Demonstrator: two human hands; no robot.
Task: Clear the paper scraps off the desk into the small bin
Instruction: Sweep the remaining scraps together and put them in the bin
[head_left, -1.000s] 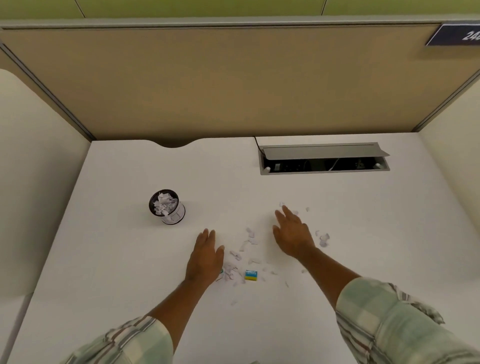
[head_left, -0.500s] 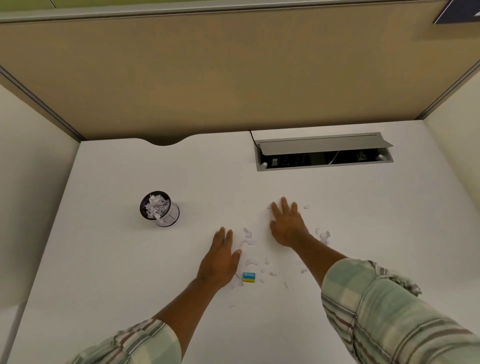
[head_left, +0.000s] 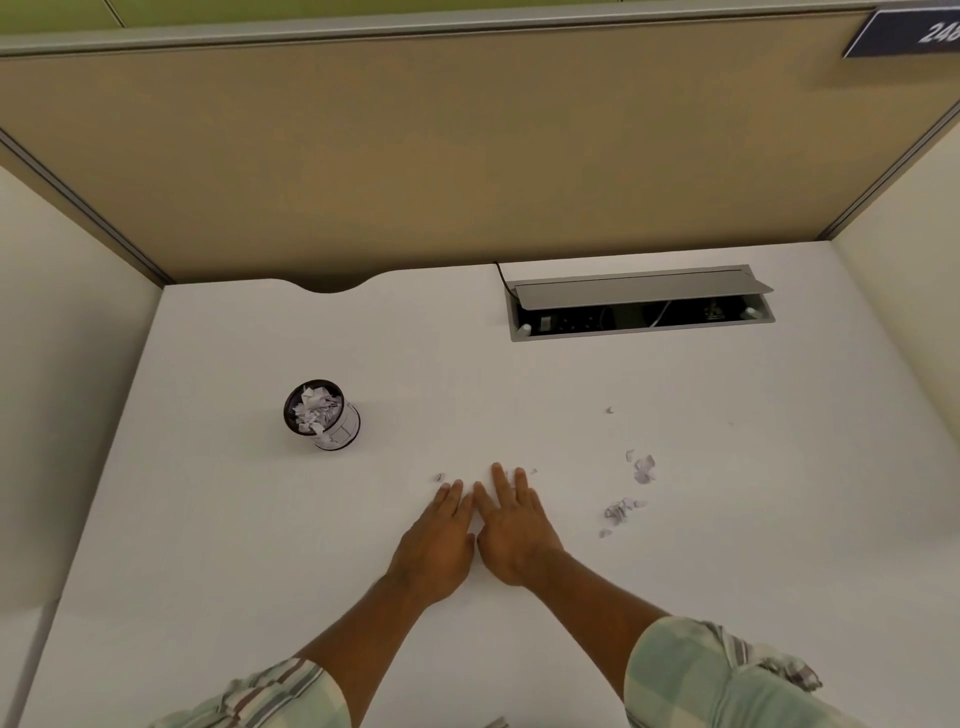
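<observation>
My left hand (head_left: 439, 540) and my right hand (head_left: 511, 530) lie side by side, palms down with straight fingers, on the white desk (head_left: 208, 545). They touch each other and cover the scraps between them. A tiny scrap (head_left: 439, 477) shows just beyond my left fingertips. More paper scraps (head_left: 644, 469) and a second small cluster of scraps (head_left: 619, 510) lie loose to the right of my right hand. The small black mesh bin (head_left: 323, 414), filled with white scraps, stands upright to the far left of both hands.
An open grey cable tray (head_left: 639, 306) is set into the desk at the back right. Beige partition walls (head_left: 467, 156) enclose the desk at the back and on both sides. One stray fleck (head_left: 610, 410) lies beyond the scrap clusters.
Both hands have slid together over the scattered scraps in the middle until they touch. The small blue and yellow item seen earlier is now hidden under them.
</observation>
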